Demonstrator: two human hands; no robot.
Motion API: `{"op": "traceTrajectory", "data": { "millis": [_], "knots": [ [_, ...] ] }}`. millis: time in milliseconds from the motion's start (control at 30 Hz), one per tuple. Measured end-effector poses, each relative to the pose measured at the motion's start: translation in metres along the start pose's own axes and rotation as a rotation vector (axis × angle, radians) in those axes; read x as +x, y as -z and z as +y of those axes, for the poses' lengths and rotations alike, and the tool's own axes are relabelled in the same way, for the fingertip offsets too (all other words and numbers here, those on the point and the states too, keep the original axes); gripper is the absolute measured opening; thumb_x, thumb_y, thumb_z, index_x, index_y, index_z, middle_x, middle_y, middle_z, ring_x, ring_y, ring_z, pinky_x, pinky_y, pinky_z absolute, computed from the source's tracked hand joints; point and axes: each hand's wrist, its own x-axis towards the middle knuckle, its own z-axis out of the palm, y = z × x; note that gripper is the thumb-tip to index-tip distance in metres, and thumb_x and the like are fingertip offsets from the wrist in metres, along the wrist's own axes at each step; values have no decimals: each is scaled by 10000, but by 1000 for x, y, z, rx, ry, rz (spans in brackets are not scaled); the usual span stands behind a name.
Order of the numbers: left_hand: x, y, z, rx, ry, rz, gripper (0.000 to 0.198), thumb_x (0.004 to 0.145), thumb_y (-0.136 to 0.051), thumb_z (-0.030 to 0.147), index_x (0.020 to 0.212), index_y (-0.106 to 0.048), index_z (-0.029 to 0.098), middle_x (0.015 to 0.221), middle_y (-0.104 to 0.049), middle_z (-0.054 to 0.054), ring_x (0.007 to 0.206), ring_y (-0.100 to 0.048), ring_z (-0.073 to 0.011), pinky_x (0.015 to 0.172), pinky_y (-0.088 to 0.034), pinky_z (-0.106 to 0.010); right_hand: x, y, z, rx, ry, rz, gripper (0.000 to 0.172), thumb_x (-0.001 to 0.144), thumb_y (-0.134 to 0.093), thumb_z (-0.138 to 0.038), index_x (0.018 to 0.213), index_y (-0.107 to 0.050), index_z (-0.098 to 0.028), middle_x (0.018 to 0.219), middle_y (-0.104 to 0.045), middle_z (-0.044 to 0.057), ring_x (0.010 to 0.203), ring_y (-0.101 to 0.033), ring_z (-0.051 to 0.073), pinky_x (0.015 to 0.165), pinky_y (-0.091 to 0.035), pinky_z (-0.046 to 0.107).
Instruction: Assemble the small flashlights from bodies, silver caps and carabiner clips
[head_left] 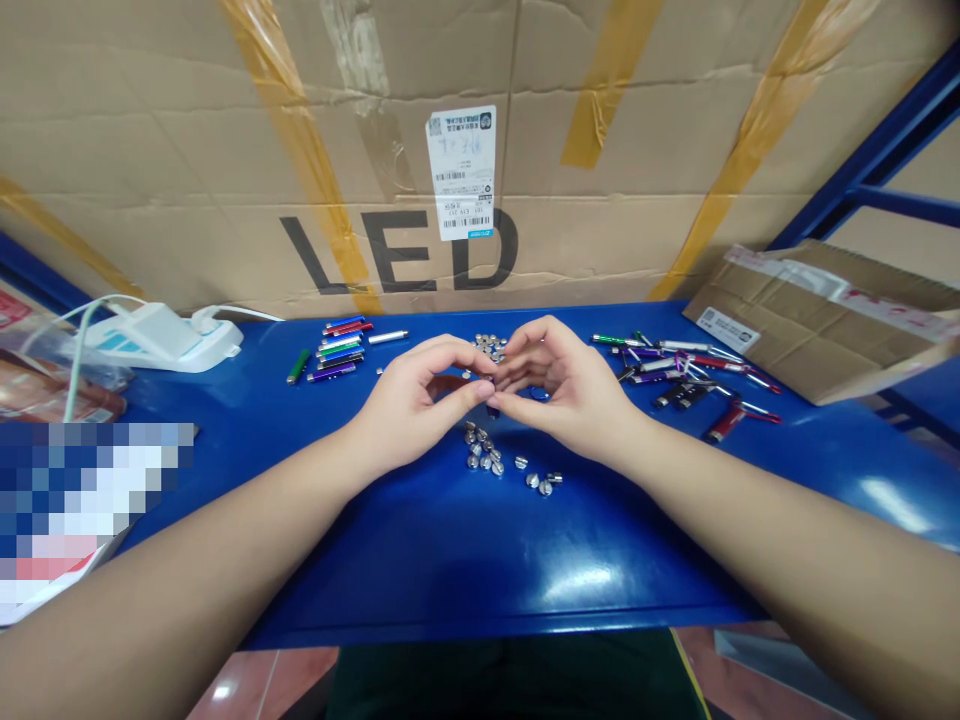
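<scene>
My left hand [420, 400] and my right hand [566, 395] meet over the middle of the blue table. Fingertips of both pinch a small dark tube-like piece [493, 408]; most of it is hidden, so its exact kind does not show. Just below it lie several loose silver metal caps [484, 452], with a few more small metal caps [538, 484] to their right. Behind the fingers sits a cluster of small round silver pieces [489, 342], partly covered by my right hand.
Slim coloured metal tubes [341, 350] lie in a row at the left. On the right is a heap of similar tubes with clips [686, 370], beside a cardboard box [825, 310]. A white power strip [165, 340] stands back left. A large carton [600, 230] backs the blue table [450, 560].
</scene>
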Motion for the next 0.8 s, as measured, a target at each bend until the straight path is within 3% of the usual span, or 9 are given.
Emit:
{"op": "traceTrajectory", "data": {
  "millis": [167,233,333,400,633,800],
  "knots": [
    [4,0,-1,-149,130,118,221,900,-774,339,1016,-728,156,1000,-763,-67,899,-729,-156,849,-611,-263,2,11,-6,-329,128,43,178,881,-727,-218,918,-554,-220,862,-629,2,752,-618,142,712,-540,302],
    [6,2,-3,-138,143,181,247,885,-791,361,1006,-731,153,978,-766,-69,893,-729,-156,834,-606,-256,3,17,-10,-505,196,-117,112,884,-694,-169,848,-594,-205,813,-624,1,742,-584,147,729,-505,311],
    [7,5,-6,-110,145,234,276,877,-795,393,989,-734,148,928,-768,-73,862,-738,-161,803,-608,-256,3,21,-13,-621,233,-465,94,893,-657,-100,867,-676,-188,854,-672,28,836,-614,174,820,-497,334],
    [7,7,-8,-116,170,240,289,871,-798,407,973,-730,146,909,-769,-74,834,-751,-168,788,-618,-262,2,20,-11,-639,248,-573,147,914,-631,-74,945,-728,-179,913,-695,54,907,-632,191,873,-497,346],
    [5,7,-11,-108,241,192,309,845,-814,419,901,-650,163,780,-751,-45,689,-741,-165,621,-605,-238,3,16,0,-684,269,-644,177,941,-621,-76,987,-760,-174,926,-715,68,936,-628,210,888,-497,359],
    [4,9,-13,-25,167,116,264,828,-832,364,879,-672,161,821,-723,-36,703,-691,-129,650,-581,-228,4,23,-3,-702,189,-591,116,936,-634,-95,964,-715,-174,951,-694,63,917,-636,198,862,-507,348]
  ]
}}
